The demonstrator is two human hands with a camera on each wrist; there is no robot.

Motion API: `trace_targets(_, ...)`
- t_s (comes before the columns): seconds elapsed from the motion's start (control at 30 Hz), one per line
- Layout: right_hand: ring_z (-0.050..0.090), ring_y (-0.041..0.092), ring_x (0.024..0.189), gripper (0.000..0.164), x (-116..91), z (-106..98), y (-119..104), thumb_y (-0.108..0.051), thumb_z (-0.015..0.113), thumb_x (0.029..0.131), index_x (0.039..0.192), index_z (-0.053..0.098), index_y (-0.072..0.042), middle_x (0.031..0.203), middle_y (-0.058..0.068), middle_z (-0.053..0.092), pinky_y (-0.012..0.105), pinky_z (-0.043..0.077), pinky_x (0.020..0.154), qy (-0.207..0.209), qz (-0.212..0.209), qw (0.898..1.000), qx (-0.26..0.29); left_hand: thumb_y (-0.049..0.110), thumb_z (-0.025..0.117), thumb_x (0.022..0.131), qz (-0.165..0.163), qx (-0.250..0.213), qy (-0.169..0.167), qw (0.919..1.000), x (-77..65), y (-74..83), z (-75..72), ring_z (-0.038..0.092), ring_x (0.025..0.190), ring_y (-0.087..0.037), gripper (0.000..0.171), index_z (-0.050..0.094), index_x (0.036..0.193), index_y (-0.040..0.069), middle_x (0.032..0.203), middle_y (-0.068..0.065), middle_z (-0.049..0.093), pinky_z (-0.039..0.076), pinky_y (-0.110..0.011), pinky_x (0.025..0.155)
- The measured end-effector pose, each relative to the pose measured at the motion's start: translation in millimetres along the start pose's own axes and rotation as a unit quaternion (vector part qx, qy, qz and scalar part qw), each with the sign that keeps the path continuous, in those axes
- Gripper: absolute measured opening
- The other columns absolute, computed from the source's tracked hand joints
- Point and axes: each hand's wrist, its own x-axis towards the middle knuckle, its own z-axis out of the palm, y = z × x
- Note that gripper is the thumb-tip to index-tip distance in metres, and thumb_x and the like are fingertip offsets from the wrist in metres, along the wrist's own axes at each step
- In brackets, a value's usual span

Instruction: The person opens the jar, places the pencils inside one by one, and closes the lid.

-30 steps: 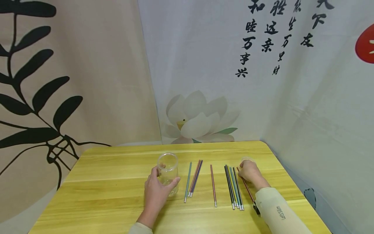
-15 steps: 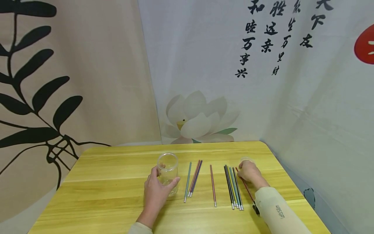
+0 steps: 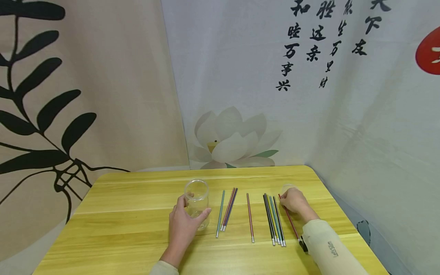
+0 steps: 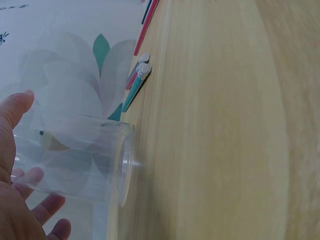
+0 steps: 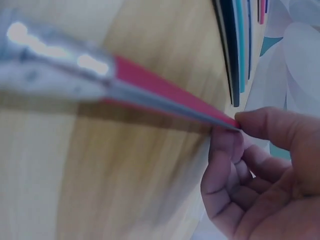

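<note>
My left hand (image 3: 183, 226) grips a clear plastic jar (image 3: 197, 202), thumb on the right side and fingers round the left. The jar stands upright on the table with its round mouth up. In the left wrist view, the fingers show through and below the transparent wall. Over at the right, my right hand (image 3: 295, 201) pinches the far end of a red pencil (image 3: 290, 221) between thumb and forefinger. The pencil's near end has a silver ferrule and white eraser (image 5: 50, 75), large in the right wrist view. The other right fingers are curled beneath.
Left of the right hand lies a row of several black and teal pencils (image 3: 274, 219). A lone red pencil (image 3: 250, 217), a red and purple pair (image 3: 229, 210) and a teal pencil (image 3: 220, 214) lie toward the jar. A clear round piece (image 3: 288, 186) sits behind the right hand.
The right hand and the red pencil it pinches have shifted only slightly. The left hand keeps its grip on the jar in the same place.
</note>
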Motion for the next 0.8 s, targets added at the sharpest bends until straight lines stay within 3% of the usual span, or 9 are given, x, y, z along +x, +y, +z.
trace_targets(0.1, 0.045, 0.011, 0.058, 0.03, 2, -1, 0, -0.013, 0.068, 0.1, 0.071, 0.067, -0.009, 0.063, -0.004, 0.055, 0.025, 0.039, 0.056, -0.009, 0.004, 1.0, 0.02, 0.054, 0.091, 0.081, 0.001, -0.001, 0.0, 1.0, -0.1, -0.2, -0.1, 0.062, 0.125, -0.046, 0.084, 0.054, 0.144, 0.013, 0.132, -0.023, 0.066, 0.052, -0.068, 0.1)
trace_targets(0.2, 0.06, 0.019, 0.075, 0.017, 1, -6, -2, -0.013, 0.069, 0.1, 0.096, 0.076, 0.002, 0.089, 0.011, 0.073, 0.031, 0.051, 0.066, -0.009, 0.007, 0.999, 0.041, 0.054, 0.091, 0.081, 0.0, -0.002, -0.001, 1.0, 0.2, -0.6, 0.2, 0.062, 0.125, -0.045, 0.084, 0.054, 0.144, 0.012, 0.132, -0.022, 0.066, 0.052, -0.067, 0.1)
trace_targets(0.33, 0.07, 0.028, 0.095, 0.03, -2, -14, -6, -0.01, 0.069, 0.101, 0.122, 0.07, 0.011, 0.119, 0.026, 0.074, 0.039, 0.059, 0.078, -0.005, 0.006, 0.998, 0.066, 0.056, 0.09, 0.081, -0.005, 0.0, -0.006, 1.0, 0.6, -1.5, 0.6, 0.06, 0.127, -0.046, 0.086, 0.053, 0.145, 0.013, 0.133, -0.021, 0.066, 0.051, -0.068, 0.1)
trace_targets(0.53, 0.073, 0.021, 0.088, 0.042, -11, -29, -12, -0.01, 0.062, 0.106, 0.14, 0.058, 0.014, 0.12, 0.028, 0.073, 0.044, 0.062, 0.08, -0.011, 0.013, 0.991, 0.135, 0.057, 0.09, 0.081, -0.007, 0.007, -0.011, 0.9999, 1.6, -1.6, 0.7, 0.058, 0.129, -0.047, 0.089, 0.051, 0.147, 0.013, 0.135, -0.02, 0.065, 0.051, -0.07, 0.101)
trace_targets(0.63, 0.074, 0.023, 0.094, 0.045, -16, -40, -19, -0.013, 0.059, 0.108, 0.144, 0.054, 0.013, 0.125, 0.029, 0.071, 0.047, 0.063, 0.088, -0.009, 0.006, 0.985, 0.17, 0.058, 0.089, 0.081, -0.008, 0.005, -0.012, 0.9999, 1.4, -1.3, 0.3, 0.057, 0.131, -0.048, 0.088, 0.051, 0.147, 0.013, 0.136, -0.021, 0.064, 0.05, -0.071, 0.102)
trace_targets(0.8, 0.072, 0.022, 0.103, 0.049, -21, -57, -37, -0.02, 0.059, 0.111, 0.148, 0.052, 0.011, 0.131, 0.027, 0.068, 0.036, 0.064, 0.088, 0.005, -0.029, 0.971, 0.237, 0.058, 0.09, 0.081, -0.009, -0.002, -0.01, 0.9999, 0.7, -0.9, 0.6, 0.057, 0.131, -0.047, 0.087, 0.052, 0.147, 0.015, 0.136, -0.021, 0.064, 0.049, -0.071, 0.102)
